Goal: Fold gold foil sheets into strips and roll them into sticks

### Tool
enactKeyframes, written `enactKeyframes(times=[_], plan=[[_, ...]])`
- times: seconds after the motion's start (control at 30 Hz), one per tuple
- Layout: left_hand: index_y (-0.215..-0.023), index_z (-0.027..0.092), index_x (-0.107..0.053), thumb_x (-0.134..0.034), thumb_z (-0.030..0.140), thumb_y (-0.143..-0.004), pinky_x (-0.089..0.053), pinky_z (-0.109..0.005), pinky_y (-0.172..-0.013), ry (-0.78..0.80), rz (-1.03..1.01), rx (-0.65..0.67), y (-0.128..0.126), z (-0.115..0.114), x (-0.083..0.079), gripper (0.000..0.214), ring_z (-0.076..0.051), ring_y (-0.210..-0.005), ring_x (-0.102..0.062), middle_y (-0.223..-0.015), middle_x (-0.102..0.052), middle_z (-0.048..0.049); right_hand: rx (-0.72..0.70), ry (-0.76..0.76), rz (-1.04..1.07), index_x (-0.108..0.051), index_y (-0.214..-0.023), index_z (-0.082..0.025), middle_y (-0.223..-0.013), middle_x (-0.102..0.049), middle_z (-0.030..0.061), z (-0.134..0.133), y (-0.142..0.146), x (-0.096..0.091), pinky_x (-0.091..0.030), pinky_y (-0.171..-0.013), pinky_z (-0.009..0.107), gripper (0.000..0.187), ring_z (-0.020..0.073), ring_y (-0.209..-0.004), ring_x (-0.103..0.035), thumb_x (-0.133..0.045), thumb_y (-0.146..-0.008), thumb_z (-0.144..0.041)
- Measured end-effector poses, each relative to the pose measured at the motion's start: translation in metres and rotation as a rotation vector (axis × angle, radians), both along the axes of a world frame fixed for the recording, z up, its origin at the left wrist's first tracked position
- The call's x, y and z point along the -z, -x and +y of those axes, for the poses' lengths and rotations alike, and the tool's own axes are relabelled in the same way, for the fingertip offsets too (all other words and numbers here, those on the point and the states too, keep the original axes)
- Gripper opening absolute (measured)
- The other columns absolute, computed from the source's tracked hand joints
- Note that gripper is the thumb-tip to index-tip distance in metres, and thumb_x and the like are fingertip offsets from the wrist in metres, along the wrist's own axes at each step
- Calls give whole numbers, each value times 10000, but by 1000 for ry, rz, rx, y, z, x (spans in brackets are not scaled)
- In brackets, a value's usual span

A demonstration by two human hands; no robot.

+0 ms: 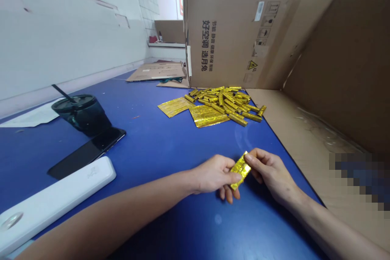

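Note:
Both hands hold one small gold foil sheet (pixel 240 169) just above the blue table (pixel 158 142). My left hand (pixel 215 176) pinches its lower end between thumb and fingers. My right hand (pixel 269 172) pinches its upper end. Farther back on the table lies a pile of rolled gold foil pieces (pixel 230 103), with two stacks of flat gold foil sheets (pixel 195 111) beside it on the left.
A dark plastic cup with a straw (pixel 81 113), a black phone (pixel 88 152) and a long white case (pixel 51 201) sit at the left. A large opened cardboard box (pixel 274 32) stands behind and along the right. Flattened cardboard (pixel 158 71) lies farther back.

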State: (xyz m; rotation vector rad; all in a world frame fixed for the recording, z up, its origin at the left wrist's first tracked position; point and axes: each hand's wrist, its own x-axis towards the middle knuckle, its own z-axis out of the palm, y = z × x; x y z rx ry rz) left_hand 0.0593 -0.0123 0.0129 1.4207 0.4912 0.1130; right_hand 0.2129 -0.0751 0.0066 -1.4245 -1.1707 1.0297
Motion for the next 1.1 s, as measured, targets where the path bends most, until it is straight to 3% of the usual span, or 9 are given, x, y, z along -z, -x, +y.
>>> enactKeyframes(times=[0.17,0.3,0.37,0.57,0.77,0.87,1.0,1.1], plan=[[-722,148,-418,-489,297,-769,-359,-162,-350,99,-29,-47,-3,-9,2,172,-77,-341,-498,-490,-554,14,-44,-31,39,-493,-592,-172,-421,-408,-72,-1,2,-5,-207,-352,194,322,54,-358,-294,-555,-710,-466],[-731,143,-437,-512,304,-754,-349,-156,-348,124,-53,-11,-5,-12,6,179,-73,-337,-495,-494,-559,15,-332,51,73,-557,-575,-149,-468,-532,-11,-7,10,-6,-310,-412,218,361,90,-413,-441,-516,-742,-467],[-704,137,-442,-500,282,-761,-323,-143,-334,124,-40,22,-6,-13,6,166,-67,-320,-481,-470,-548,18,-408,80,126,-568,-553,-143,-494,-576,21,-9,12,-4,-368,-484,249,412,122,-469,-506,-463,-774,-475],[-688,125,-458,-444,206,-780,-331,-141,-320,144,-31,40,-4,-13,2,123,-74,-302,-475,-438,-533,19,-96,38,186,-532,-485,-160,-442,-556,-9,-5,5,-4,-343,-424,229,353,103,-405,-474,-579,-703,-434],[-699,128,-446,-434,198,-780,-350,-147,-321,159,-26,27,-3,-13,2,108,-85,-313,-492,-442,-535,14,-26,14,207,-495,-482,-173,-451,-521,-20,-3,3,-6,-344,-434,240,350,108,-413,-462,-585,-690,-440],[-727,134,-437,-425,224,-794,-338,-148,-319,164,-51,-13,-3,-13,5,113,-85,-311,-489,-462,-549,4,83,-51,172,-455,-471,-173,-422,-433,-52,-1,-2,-2,-263,-392,212,363,69,-381,-361,-598,-683,-430],[-740,136,-437,-416,226,-805,-344,-149,-332,127,-82,-167,-4,-5,4,114,-89,-344,-508,-485,-560,-6,131,-96,139,-395,-469,-177,-393,-327,-77,2,-9,1,-156,-367,213,387,52,-369,-240,-563,-726,-412],[-743,134,-445,-427,212,-808,-352,-146,-356,83,-117,-385,-3,7,1,103,-81,-383,-522,-510,-562,-4,19,-36,104,-411,-493,-177,-396,-347,-74,0,-7,0,-164,-368,213,365,55,-369,-253,-552,-732,-414]])
